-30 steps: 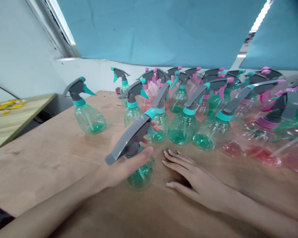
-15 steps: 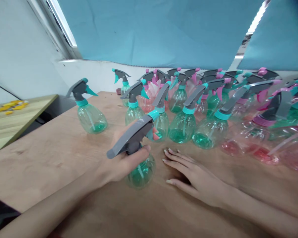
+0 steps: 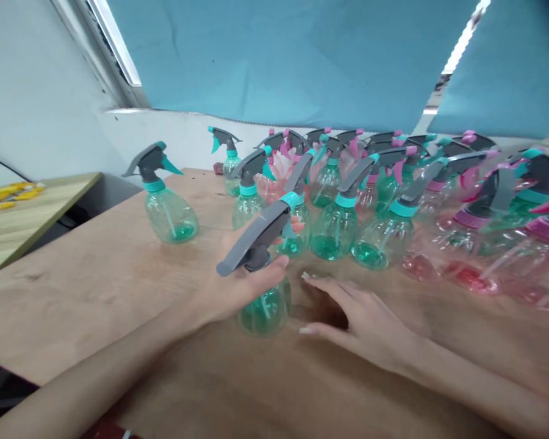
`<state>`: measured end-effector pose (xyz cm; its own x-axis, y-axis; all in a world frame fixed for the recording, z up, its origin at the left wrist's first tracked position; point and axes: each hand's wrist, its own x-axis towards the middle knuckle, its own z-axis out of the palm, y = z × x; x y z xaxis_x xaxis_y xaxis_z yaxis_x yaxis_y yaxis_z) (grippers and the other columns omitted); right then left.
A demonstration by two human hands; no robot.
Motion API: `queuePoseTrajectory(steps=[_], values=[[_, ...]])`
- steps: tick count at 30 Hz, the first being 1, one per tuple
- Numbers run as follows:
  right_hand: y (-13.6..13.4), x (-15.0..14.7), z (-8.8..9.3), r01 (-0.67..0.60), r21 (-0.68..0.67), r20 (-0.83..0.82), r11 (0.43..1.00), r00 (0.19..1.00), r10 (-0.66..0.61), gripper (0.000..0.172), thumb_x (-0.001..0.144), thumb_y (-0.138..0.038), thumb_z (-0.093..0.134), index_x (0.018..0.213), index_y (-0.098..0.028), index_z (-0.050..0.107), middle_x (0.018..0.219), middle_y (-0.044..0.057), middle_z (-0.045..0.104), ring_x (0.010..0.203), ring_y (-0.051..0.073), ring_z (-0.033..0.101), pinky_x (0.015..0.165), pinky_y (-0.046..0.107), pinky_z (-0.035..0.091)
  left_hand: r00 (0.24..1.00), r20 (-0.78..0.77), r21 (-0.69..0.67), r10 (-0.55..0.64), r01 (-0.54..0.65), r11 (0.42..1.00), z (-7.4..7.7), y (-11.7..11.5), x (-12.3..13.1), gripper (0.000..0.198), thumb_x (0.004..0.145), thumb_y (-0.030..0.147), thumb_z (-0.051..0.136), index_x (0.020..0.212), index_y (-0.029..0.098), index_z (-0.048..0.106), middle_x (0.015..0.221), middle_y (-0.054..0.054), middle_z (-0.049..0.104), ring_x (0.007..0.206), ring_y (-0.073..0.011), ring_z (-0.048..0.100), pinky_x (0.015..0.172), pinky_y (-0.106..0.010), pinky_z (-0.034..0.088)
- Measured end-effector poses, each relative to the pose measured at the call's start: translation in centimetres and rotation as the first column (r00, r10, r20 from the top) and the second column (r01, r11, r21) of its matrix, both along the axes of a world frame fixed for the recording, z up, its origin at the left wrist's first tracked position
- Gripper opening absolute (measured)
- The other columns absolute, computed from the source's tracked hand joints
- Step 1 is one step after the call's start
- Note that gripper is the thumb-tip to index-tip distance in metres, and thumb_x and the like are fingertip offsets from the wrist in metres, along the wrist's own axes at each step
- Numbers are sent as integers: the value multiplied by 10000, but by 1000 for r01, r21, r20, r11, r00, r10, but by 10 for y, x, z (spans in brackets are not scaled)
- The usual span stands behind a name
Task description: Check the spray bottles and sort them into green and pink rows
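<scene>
My left hand is wrapped round the neck of a clear green spray bottle, just under its grey and turquoise spray head. The bottle is upright near the middle of the table; the fingers behind its neck are partly hidden. To its right, my right hand rests low over the tabletop, fingers apart and nothing in them. Right behind the held bottle stand more green spray bottles. Another green spray bottle stands apart on the left.
Many green and pink spray bottles crowd the back and right of the wooden table. Yellow items lie on a separate light wood table at the far left. A blue sheet covers the window behind.
The held spray bottle and my left hand have shifted slightly right and up in view. My right hand's fingers have lifted and curved a little. The view has turned slightly.
</scene>
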<state>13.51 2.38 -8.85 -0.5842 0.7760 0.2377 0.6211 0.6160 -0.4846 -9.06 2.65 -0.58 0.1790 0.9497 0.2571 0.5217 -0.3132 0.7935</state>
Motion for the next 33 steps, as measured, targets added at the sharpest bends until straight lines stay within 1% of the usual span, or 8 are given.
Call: queuePoseTrajectory(steps=[8,15,18,21,23,26,30,33], values=[[-11,-38,28,25,-94,-95,995,995,-34,757,759,-600,708,1373,-241,451,1368,130,599,1234,359,574,953,556,506,998,-48,50,-39,41,998,0,-3,-2,318,847,398,615,1159,334,630,824,9,689,719,-223,642,621,-344,506],[-21,-83,37,51,-56,-188,997,980,-61,819,716,-602,739,1391,-270,415,1348,122,596,1232,359,567,934,531,516,994,-14,101,-111,112,989,1,-17,-24,356,877,381,632,1215,309,543,807,45,671,706,-180,630,634,-304,514],[-23,-105,40,30,-23,-211,999,977,-34,813,749,-570,722,1418,-253,384,1380,120,576,1258,337,551,966,503,500,995,-79,197,-53,68,978,1,-21,-45,310,851,404,668,1106,261,565,798,31,645,721,-187,621,646,-306,511],[-16,-127,43,23,-31,-196,999,980,-29,749,766,-551,717,1373,-217,433,1259,127,649,1181,337,605,935,493,508,990,-142,278,-3,42,960,0,-25,-72,318,814,421,707,1024,217,583,1002,-34,648,913,-236,625,787,-350,525],[-6,-142,44,39,6,-174,999,984,-37,756,762,-554,721,1362,-189,441,1213,146,668,1155,355,615,919,503,505,981,-183,267,66,-15,964,-2,-27,-91,339,828,440,697,1066,222,590,1111,-53,631,1022,-260,610,862,-377,508],[11,-161,47,44,83,-119,996,992,-34,727,774,-578,703,1336,-176,477,1184,157,678,1147,365,611,928,522,484,965,-185,227,185,-142,964,-5,-28,-114,381,851,488,662,1120,227,590,1111,-59,631,1013,-261,626,892,-407,499],[29,-169,57,29,85,-53,996,998,-25,668,790,-660,648,1263,-197,553,1173,132,690,1120,353,625,889,499,505,967,-121,193,223,-198,961,-7,-17,-132,379,850,521,641,1055,203,616,1053,-69,652,1027,-275,629,912,-434,503],[36,-159,67,169,117,-76,979,984,-161,761,798,-723,585,1353,-210,491,1159,120,709,994,355,686,819,499,526,966,-108,207,233,-208,956,-9,-1,-140,408,835,521,655,1078,194,629,1094,-92,659,1028,-292,628,906,-468,508]])
